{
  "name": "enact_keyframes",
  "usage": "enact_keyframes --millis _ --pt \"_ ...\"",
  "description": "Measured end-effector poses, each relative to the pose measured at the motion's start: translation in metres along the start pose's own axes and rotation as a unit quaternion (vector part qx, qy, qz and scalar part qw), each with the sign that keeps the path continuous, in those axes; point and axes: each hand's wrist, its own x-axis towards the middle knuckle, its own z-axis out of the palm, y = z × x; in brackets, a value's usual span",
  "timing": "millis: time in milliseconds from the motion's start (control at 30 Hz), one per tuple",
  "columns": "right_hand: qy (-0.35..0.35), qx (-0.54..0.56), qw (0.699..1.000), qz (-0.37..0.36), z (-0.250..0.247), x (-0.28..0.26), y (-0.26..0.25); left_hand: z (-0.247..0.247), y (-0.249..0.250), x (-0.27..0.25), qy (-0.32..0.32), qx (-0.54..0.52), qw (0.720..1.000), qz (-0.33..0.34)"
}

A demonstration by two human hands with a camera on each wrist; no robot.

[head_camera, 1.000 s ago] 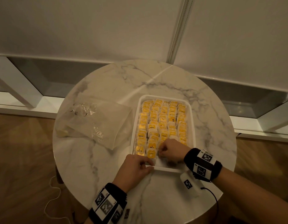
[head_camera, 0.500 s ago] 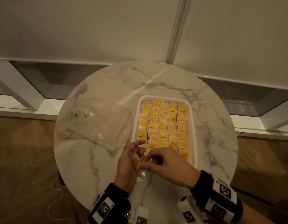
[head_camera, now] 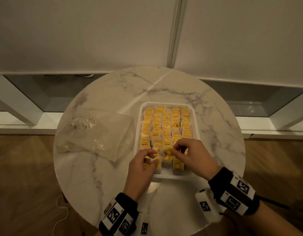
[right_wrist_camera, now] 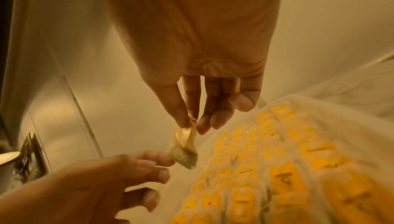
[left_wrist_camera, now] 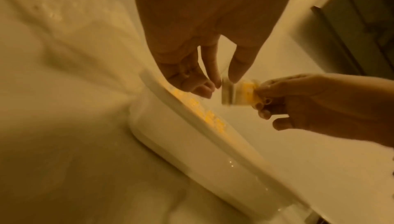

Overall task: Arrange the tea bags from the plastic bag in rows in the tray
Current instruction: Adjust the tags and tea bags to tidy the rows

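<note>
RIGHT HAND point(head_camera: 195, 157): pinches tea bag point(head_camera: 166, 151) by its top, above tray point(head_camera: 166, 176) near end | LEFT HAND point(head_camera: 144, 165): fingertips at the bag's lower end, grip cannot be told | TRAY: rows of tea bags point(head_camera: 166, 126), on table point(head_camera: 113, 181) | PLASTIC BAG point(head_camera: 96, 133): left of tray

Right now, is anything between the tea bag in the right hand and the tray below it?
Nothing visible. The right hand pinches the tea bag in the air above the near end of the tray. The left hand's fingers are right beside it, not under it.
</note>
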Motion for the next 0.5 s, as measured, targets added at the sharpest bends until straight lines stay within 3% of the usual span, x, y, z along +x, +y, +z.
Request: enact_keyframes --millis 167,333,500 --pt "-0.139 -0.131 0.981 -0.02 -0.001 0.008 0.012 -0.007 -0.004 0.001 -0.013 0.108 0.99 0.088" --pt "-0.275 -0.142 0.951 -0.012 0.008 0.022 0.015 -0.009 -0.012 -0.004 -0.049 0.148 0.979 0.133" --pt "-0.272 -0.181 0.945 0.001 0.025 0.043 0.018 -0.011 -0.017 -0.013 -0.046 0.157 0.976 0.141"
